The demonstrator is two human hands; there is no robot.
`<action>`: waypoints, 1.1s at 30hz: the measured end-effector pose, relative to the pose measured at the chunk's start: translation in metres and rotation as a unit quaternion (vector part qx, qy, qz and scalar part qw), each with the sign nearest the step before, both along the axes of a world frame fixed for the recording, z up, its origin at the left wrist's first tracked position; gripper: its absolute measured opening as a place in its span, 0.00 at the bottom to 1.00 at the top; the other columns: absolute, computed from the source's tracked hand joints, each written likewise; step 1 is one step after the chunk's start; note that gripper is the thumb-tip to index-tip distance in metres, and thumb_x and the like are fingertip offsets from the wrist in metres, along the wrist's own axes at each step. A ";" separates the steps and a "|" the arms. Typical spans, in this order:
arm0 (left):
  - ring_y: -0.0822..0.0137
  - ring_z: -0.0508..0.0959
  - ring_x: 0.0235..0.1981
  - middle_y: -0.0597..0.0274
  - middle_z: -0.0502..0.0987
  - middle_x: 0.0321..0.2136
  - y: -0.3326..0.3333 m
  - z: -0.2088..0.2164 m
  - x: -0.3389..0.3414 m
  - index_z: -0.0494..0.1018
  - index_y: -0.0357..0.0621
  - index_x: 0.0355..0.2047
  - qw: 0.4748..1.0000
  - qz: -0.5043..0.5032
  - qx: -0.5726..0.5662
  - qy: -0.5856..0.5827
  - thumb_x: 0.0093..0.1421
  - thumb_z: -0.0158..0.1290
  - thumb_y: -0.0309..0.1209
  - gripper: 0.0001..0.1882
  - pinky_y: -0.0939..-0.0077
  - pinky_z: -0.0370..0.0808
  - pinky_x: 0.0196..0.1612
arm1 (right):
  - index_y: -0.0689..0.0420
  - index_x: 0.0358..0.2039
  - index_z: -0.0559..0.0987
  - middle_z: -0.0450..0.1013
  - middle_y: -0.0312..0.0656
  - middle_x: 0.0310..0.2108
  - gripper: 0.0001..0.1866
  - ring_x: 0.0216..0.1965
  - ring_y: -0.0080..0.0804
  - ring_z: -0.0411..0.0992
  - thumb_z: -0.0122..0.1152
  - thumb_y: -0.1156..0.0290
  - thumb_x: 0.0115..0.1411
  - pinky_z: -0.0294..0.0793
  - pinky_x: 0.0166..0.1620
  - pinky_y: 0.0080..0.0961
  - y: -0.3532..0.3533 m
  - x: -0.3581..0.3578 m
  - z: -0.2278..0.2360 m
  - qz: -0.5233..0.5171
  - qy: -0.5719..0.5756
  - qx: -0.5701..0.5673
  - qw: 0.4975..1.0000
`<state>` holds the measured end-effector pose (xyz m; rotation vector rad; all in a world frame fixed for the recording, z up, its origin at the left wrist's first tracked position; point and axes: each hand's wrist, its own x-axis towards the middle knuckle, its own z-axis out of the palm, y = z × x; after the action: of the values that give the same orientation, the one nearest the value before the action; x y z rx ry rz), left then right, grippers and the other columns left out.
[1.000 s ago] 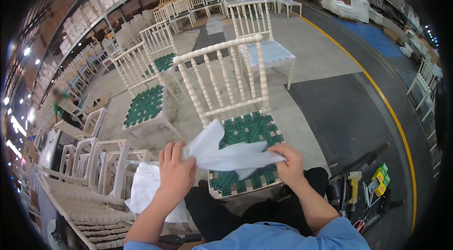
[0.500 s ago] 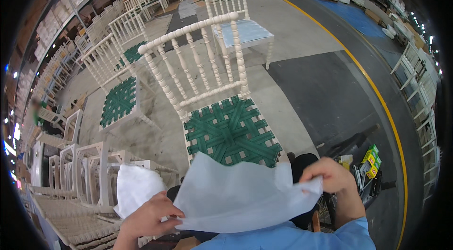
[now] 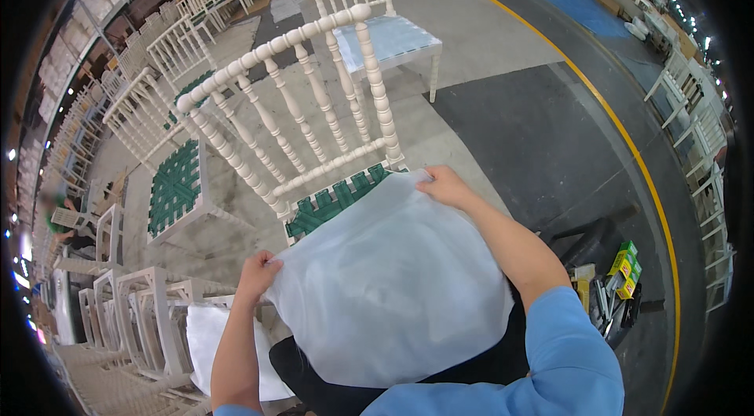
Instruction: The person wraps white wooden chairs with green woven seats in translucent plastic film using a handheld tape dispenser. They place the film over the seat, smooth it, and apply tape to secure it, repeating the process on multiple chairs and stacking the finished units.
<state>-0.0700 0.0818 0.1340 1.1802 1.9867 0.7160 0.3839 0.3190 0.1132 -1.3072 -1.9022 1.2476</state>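
Observation:
A thin white sheet of fabric (image 3: 393,282) is spread between my hands, over most of the seat of a cream chair (image 3: 276,47) with turned spindles. My left hand (image 3: 258,275) pinches its far left corner. With my right hand (image 3: 446,185) I grip the far right corner, close to the chair's back post. Only the rear strip of the seat's green woven webbing (image 3: 334,200) shows; the sheet hides the rest. Its near edge hangs over my dark-clothed lap.
Left stands another chair with green webbing (image 3: 174,187); behind, one with a pale seat (image 3: 386,41). White folded fabric (image 3: 228,349) lies at lower left beside stacked chair frames (image 3: 145,322). Tools and yellow-green boxes (image 3: 626,268) sit at right. Farther left, a person (image 3: 59,216) handles a chair.
Both hands have moved forward, carrying the sheet from above my lap out over the seat. It is now spread wider and covers most of the green webbing.

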 end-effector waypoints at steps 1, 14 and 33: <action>0.71 0.77 0.31 0.63 0.81 0.27 0.003 -0.010 -0.010 0.80 0.36 0.35 1.000 0.019 -0.006 0.013 0.60 0.66 0.32 0.11 0.72 0.74 0.38 | 0.61 0.44 0.86 0.82 0.42 0.33 0.13 0.34 0.30 0.78 0.71 0.68 0.62 0.77 0.42 0.33 0.006 -0.018 -0.012 -0.012 -0.010 -0.015 1.000; 0.38 0.68 0.67 0.44 0.72 0.65 0.083 -0.064 0.112 0.74 0.42 0.61 0.964 -0.027 0.197 0.176 0.63 0.61 0.28 0.26 0.47 0.63 0.70 | 0.56 0.52 0.84 0.83 0.47 0.40 0.23 0.41 0.42 0.81 0.74 0.58 0.60 0.79 0.48 0.39 0.059 -0.049 -0.092 -0.230 -0.018 0.070 0.971; 0.42 0.69 0.69 0.34 0.67 0.69 -0.065 -0.110 0.106 0.58 0.29 0.73 0.961 0.272 -0.039 -0.043 0.73 0.53 0.53 0.43 0.55 0.64 0.71 | 0.58 0.61 0.82 0.83 0.45 0.49 0.27 0.47 0.37 0.80 0.76 0.67 0.61 0.78 0.51 0.35 -0.168 0.107 -0.097 -0.081 -0.080 -0.311 0.944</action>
<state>0.0360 0.0168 0.0240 0.5376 2.2602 0.9264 0.4911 0.1510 0.0166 -1.8860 -1.5013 1.7787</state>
